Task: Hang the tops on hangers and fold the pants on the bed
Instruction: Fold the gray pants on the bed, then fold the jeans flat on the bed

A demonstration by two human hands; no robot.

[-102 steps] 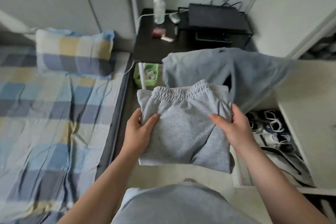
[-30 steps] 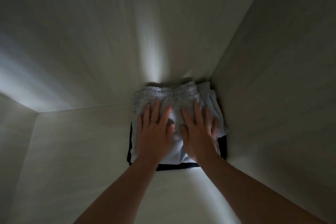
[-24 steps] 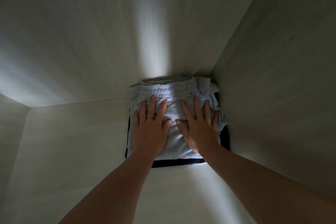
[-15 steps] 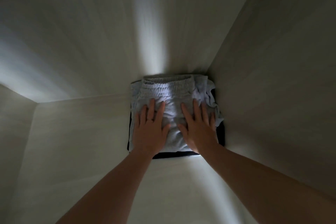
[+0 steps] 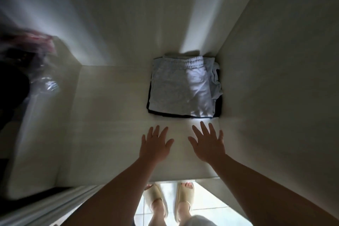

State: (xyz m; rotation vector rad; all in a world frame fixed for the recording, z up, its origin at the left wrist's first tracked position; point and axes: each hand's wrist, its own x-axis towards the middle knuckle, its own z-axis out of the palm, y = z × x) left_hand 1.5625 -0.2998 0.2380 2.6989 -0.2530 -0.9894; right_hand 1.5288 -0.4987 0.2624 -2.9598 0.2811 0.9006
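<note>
The folded grey pants (image 5: 181, 86) lie waistband-away at the back right corner of a pale wardrobe shelf (image 5: 110, 134), on top of a dark folded garment (image 5: 218, 110) whose edge shows under them. My left hand (image 5: 156, 145) hovers over the shelf in front of the pants, fingers spread and straight, holding nothing. My right hand (image 5: 207, 145) is beside it, likewise flat and empty. Both hands are clear of the pants by a short gap.
The wardrobe's right wall (image 5: 275, 79) stands close beside the pants. A blurred dark and red bundle with shiny plastic (image 5: 33, 71) sits beyond a partition at the left. Below the shelf edge are my feet in beige slippers (image 5: 183, 200) on a tiled floor.
Both hands have lifted off the grey pants and drawn back toward me. The pants stay on the dark garment. The view has pulled back and down, showing the shelf edge and my feet.
</note>
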